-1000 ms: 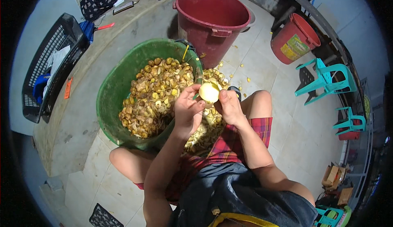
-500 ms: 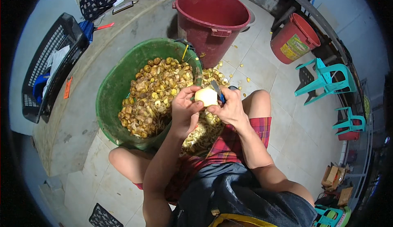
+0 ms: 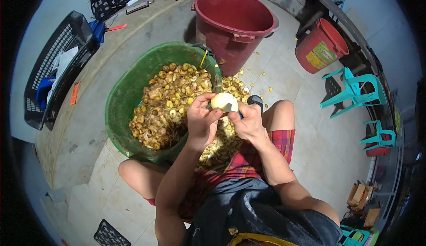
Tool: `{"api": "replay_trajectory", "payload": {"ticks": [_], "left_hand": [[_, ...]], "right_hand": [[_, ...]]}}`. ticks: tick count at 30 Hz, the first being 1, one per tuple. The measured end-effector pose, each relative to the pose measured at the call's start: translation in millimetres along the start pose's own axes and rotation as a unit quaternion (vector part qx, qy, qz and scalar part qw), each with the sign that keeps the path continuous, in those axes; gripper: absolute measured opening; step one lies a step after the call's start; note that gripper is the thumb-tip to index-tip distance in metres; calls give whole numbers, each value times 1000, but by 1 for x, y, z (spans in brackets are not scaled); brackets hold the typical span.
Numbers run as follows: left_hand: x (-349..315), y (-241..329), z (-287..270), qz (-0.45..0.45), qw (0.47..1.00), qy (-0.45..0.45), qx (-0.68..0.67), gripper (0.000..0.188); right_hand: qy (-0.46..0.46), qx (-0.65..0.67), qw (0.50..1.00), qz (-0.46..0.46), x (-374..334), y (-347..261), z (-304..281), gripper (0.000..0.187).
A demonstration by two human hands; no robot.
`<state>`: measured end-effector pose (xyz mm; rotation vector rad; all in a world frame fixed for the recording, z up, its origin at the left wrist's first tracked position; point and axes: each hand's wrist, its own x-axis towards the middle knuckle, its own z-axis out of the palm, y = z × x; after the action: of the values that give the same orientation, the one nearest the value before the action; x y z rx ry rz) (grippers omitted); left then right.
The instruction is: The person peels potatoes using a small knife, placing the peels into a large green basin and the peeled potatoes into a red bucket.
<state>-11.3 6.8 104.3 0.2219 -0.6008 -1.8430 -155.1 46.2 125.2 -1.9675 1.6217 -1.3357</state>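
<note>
My left hand [image 3: 201, 121] is closed around a pale yellow peeled potato [image 3: 219, 100], with fingertips and thumb at its left side. In my right hand [image 3: 249, 122] is a small knife [image 3: 229, 107] with a blue handle, mostly covered by the fingers. Its grey blade lies across the potato's lower right face. To the left, a big green tub [image 3: 120, 99] holds a heap of brownish, partly peeled potatoes [image 3: 171, 86] and peelings. Between my legs, more pale peelings [image 3: 217, 150] form a pile on the floor.
A large red bin [image 3: 230, 51] stands behind the tub, and a smaller red bucket [image 3: 319, 46] farther right. Turquoise plastic chairs [image 3: 355, 88] are at the right. On the concrete ledge [image 3: 84, 126] at left sit a black crate [image 3: 53, 73] and an orange-handled tool [image 3: 74, 93].
The knife blade has come down from beyond the potato onto its near right face, and my right hand has turned with it. My left hand still holds the potato.
</note>
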Motion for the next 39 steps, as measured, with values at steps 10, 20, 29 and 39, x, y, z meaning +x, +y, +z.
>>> {"api": "replay_trajectory", "payload": {"ticks": [10, 20, 29, 39], "left_hand": [[6, 9, -4, -49, 998, -33, -8, 70], [10, 7, -9, -87, 995, -37, 21, 87], [13, -1, -41, -121, 992, -49, -4, 81], [-40, -121, -176, -379, 817, -141, 412, 44]], "right_hand": [[-36, 186, 966, 173, -4, 3, -3, 64], [-40, 232, 942, 240, -5, 18, -3, 66], [-20, 179, 955, 235, -5, 26, -10, 69], [50, 247, 930, 268, -15, 46, -56, 70]]}}
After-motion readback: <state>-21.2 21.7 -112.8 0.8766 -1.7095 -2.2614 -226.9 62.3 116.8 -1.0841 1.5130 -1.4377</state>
